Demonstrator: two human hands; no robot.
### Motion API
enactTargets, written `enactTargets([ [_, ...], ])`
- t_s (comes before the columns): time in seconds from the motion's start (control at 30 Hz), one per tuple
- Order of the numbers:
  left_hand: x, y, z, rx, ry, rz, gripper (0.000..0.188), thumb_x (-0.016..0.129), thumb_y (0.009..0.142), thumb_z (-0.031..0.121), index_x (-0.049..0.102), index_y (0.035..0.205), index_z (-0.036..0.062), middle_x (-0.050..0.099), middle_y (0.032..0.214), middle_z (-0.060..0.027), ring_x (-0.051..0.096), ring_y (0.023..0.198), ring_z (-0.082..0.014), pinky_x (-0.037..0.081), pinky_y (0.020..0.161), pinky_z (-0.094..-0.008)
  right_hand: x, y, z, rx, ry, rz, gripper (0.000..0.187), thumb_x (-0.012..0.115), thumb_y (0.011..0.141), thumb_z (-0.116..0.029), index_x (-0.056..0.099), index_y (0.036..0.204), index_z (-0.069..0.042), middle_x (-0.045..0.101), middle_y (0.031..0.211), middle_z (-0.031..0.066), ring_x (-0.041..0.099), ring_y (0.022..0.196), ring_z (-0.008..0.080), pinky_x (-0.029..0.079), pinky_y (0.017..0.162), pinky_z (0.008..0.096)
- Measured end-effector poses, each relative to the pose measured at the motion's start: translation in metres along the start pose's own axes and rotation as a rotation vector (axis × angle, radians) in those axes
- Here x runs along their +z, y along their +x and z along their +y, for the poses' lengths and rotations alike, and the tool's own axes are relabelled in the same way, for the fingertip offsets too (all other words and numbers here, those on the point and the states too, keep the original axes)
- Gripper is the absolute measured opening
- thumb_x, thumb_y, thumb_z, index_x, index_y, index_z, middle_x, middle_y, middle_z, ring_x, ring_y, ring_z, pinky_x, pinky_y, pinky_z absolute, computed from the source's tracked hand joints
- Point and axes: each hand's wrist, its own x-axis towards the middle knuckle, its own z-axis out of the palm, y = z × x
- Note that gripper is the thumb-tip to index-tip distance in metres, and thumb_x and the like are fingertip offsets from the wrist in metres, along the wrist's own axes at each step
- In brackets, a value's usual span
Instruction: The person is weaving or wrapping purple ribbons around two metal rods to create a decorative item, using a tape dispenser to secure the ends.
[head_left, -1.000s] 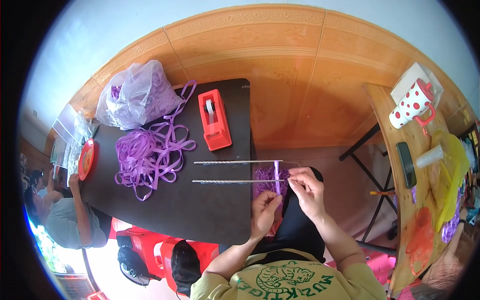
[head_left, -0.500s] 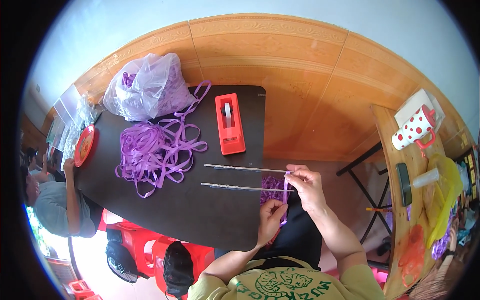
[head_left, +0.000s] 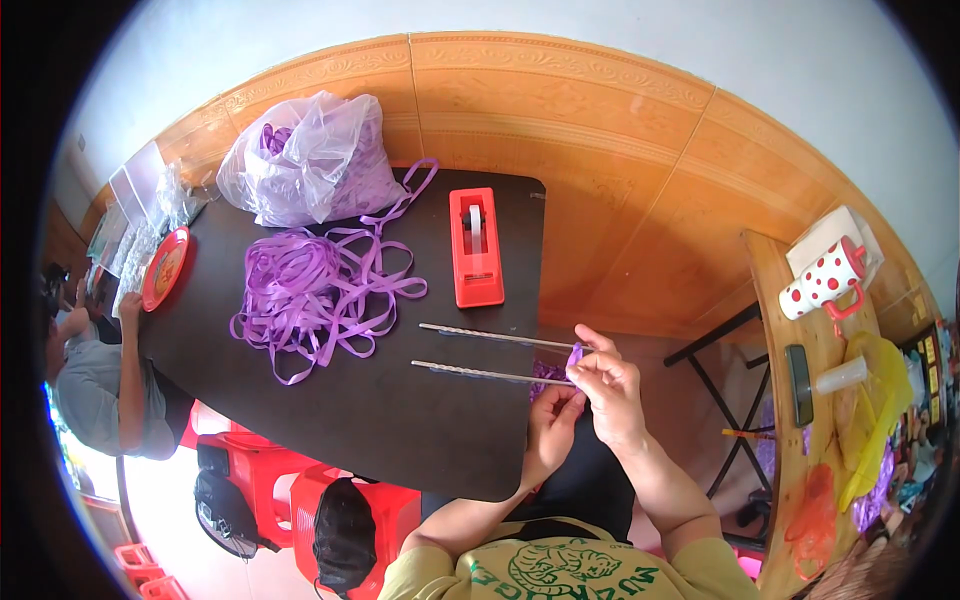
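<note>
Two slim metal rods with twisted ends, like chopsticks, lie side by side over the table's right edge: an upper rod (head_left: 480, 334) and a lower rod (head_left: 470, 372). At their right ends a purple ribbon (head_left: 576, 354) passes around them. My right hand (head_left: 608, 392) pinches the ribbon by the lower rod, its index finger lifted near the upper one. Just below, my left hand (head_left: 555, 425) is closed, thumb and fingertips together at the ribbon near the lower rod's end. The ribbon between the fingers is mostly hidden.
On the black table (head_left: 420, 430) lie a loose purple ribbon heap (head_left: 310, 290), a clear bag of ribbon (head_left: 320, 165), a red tape dispenser (head_left: 476, 250) and a red plate (head_left: 166, 268). A person (head_left: 105, 400) sits left. A wooden table (head_left: 775, 430) with a phone (head_left: 799, 385) stands right.
My hands have drawn closer together at the rod ends. The ribbon length that hung between them is now mostly covered by my fingers. The view has shifted slightly.
</note>
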Motion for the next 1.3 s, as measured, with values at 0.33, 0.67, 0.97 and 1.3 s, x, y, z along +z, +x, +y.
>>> enactTargets([
  [0.33,-0.009,-0.028,0.01,-0.117,0.079,-0.016,0.008,0.058,0.091,0.01,0.059,0.088,0.0026,0.054,0.069,0.0006,0.044,0.058,-0.0042,0.034,0.05,-0.0207,-0.015,-0.012,0.019,-0.083,-0.084,0.061,0.004,0.066,0.081,0.004,0.067,0.084,0.002,0.059,0.11,0.0115,0.052,0.108,0.0158,0.042,0.087,0.0273],
  [0.67,-0.006,-0.026,0.01,-0.128,0.002,0.045,0.009,0.058,0.091,0.011,0.061,0.089,0.0025,0.055,0.07,0.0028,0.04,0.056,-0.0016,0.03,0.049,-0.0186,-0.022,-0.015,0.016,0.0,0.114,0.172,0.005,0.064,0.083,0.002,0.065,0.087,0.005,0.06,0.104,0.0101,0.056,0.093,0.0108,0.045,0.082,0.0226],
  [0.97,-0.009,-0.022,-0.004,-0.027,0.055,0.073,0.009,0.058,0.091,0.011,0.059,0.089,0.0023,0.053,0.069,0.0035,0.04,0.058,-0.0017,0.03,0.051,-0.0191,-0.006,0.013,0.026,-0.075,-0.068,0.136,0.003,0.068,0.078,0.006,0.067,0.08,0.006,0.058,0.108,0.0147,0.058,0.095,0.0162,0.046,0.079,0.0258],
  [1.3,-0.011,-0.02,-0.014,0.021,0.094,0.063,0.011,0.059,0.09,0.011,0.059,0.084,0.0013,0.055,0.07,0.0004,0.045,0.063,-0.0058,0.036,0.058,-0.0208,0.005,0.01,0.025,0.013,0.118,0.228,0.002,0.07,0.075,0.005,0.068,0.077,0.003,0.061,0.103,0.0158,0.052,0.111,0.0216,0.04,0.089,0.0307],
])
